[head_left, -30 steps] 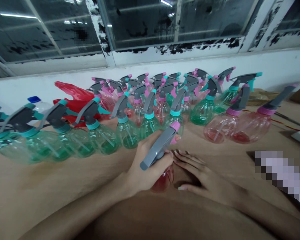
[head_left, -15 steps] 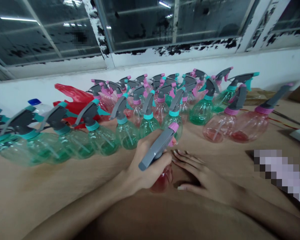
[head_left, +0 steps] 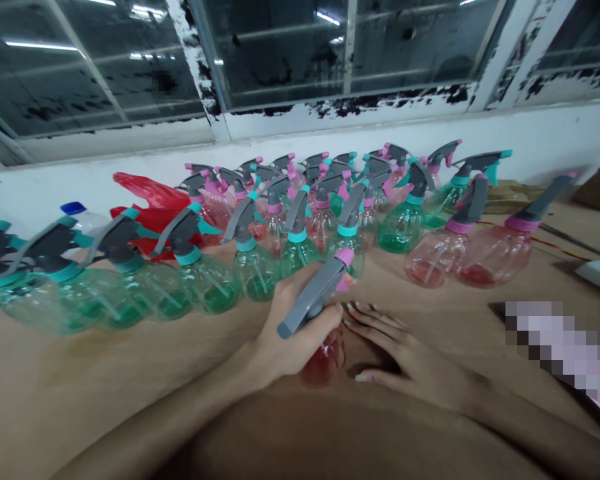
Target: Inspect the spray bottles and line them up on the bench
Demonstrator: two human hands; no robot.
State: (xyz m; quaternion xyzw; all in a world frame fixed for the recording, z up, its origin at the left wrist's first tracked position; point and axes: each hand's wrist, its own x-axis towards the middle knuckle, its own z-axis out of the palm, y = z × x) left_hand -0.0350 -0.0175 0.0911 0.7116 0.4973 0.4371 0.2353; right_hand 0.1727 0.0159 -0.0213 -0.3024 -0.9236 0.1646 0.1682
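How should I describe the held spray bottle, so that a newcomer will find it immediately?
Below the windows, many spray bottles stand on the table. In front of them, the left hand grips one bottle with a grey head and a pink nozzle. It alone is held, and it looks reddish below, while the green bottles just behind have turquoise nozzles.

Spray bottles (head_left: pixel 260 273): translucent plastic, glossy, ribbed. Trigger heads (head_left: pixel 314 293): opaque plastic, smooth, low sheen. Bag (head_left: pixel 153 193): thin plastic, glossy, crinkled. Tabletop (head_left: pixel 180 347): wood-look, smooth, mostly matt. Window-frame paint (head_left: pixel 275 127): rough, flaking.
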